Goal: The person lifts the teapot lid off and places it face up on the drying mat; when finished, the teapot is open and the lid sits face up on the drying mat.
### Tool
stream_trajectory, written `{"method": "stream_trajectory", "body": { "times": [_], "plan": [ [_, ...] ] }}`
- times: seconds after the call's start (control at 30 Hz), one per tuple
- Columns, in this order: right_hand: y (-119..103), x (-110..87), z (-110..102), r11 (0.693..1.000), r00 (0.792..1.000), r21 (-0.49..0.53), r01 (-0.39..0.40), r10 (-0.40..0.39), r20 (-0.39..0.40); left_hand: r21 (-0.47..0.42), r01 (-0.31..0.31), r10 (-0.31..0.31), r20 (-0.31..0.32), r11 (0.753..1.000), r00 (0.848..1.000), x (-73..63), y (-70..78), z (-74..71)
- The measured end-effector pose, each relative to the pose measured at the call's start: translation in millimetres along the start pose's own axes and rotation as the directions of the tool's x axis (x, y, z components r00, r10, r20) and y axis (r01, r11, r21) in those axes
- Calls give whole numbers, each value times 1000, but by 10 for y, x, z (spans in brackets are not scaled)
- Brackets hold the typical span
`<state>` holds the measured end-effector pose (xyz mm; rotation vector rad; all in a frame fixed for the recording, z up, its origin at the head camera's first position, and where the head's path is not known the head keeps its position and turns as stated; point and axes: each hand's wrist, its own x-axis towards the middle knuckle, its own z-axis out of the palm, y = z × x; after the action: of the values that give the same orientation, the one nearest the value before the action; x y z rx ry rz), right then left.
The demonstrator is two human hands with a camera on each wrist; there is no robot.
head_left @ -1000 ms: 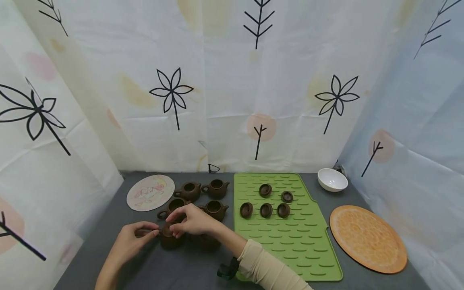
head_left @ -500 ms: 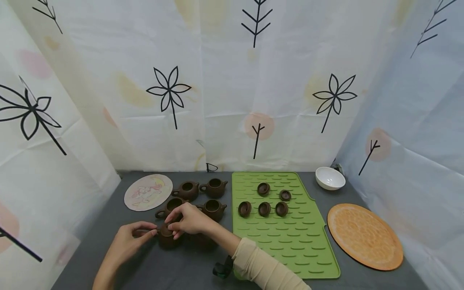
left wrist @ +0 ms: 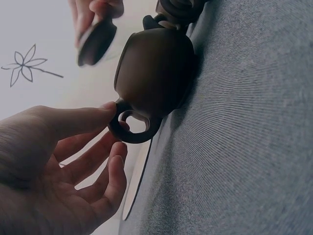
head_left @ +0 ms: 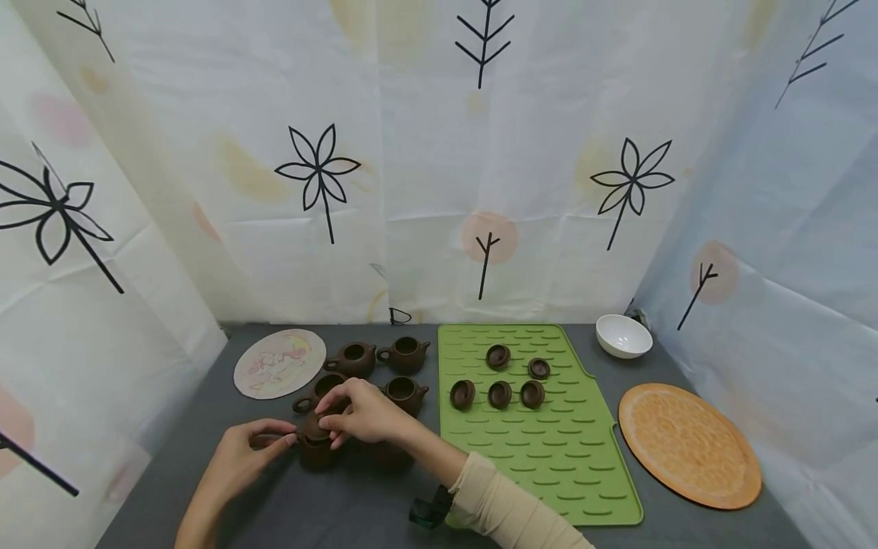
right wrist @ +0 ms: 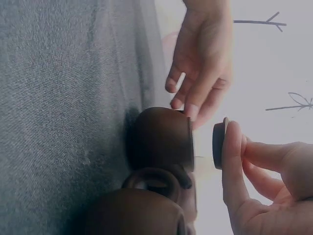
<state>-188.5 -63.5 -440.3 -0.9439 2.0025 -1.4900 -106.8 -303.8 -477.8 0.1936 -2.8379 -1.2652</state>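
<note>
A small dark brown teapot [head_left: 315, 457] stands upright on the table at the front left. My left hand [head_left: 236, 457] pinches its handle [left wrist: 129, 138] between thumb and forefinger, the other fingers loosely bent below. Just above the teapot's rim, my right hand [head_left: 366, 412] holds the round lid [right wrist: 218, 146] by fingers and thumb. A gap shows between lid and pot [right wrist: 164, 139] in the right wrist view. Beside it stands another brown teapot [right wrist: 137, 213], partly covered by my right forearm in the head view. The lid's knob is hidden by my fingers.
Several lidless teapots [head_left: 405, 354] stand behind my hands. Several lids [head_left: 500, 394] lie on the green mat [head_left: 549, 480]. A round picture mat [head_left: 280, 364] lies at left; a white bowl [head_left: 623, 337] and an orange-brown round mat [head_left: 689, 446] are at right.
My right hand has raised the lid off the teapot, opening a gap over the rim. My left hand keeps its grip on the handle. The head view has shifted slightly.
</note>
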Motion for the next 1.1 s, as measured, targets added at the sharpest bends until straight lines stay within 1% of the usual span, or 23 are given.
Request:
{"method": "stream_trajectory", "body": {
  "times": [0.13,0.33,0.43,0.7,0.9,0.97,1.1],
  "plan": [
    [-35,-128,-92,1000,1000,13,26,-26,-6,5,2,-2,-1,1000,1000,4,5,1],
    [-54,-310,-264,999,1000,49,14,-13,-19,7,5,-5,0,1000,1000,-3,2,-2],
    [-54,-378,-366,998,999,57,20,-18,-29,11,12,-12,-4,1000,1000,-8,8,-1],
    [-48,-540,-701,995,997,79,55,-50,-64,4,43,-43,1,999,999,-5,39,-1],
    [-28,-617,-988,996,994,45,83,-80,-78,13,42,-42,2,999,999,-2,36,-4],
    [-19,-641,-1087,996,994,41,77,-74,-85,15,39,-39,2,999,999,1,28,-3],
    [-7,-702,-1275,998,992,61,22,-14,-122,15,38,-38,2,999,999,7,15,1]
  ]
}}
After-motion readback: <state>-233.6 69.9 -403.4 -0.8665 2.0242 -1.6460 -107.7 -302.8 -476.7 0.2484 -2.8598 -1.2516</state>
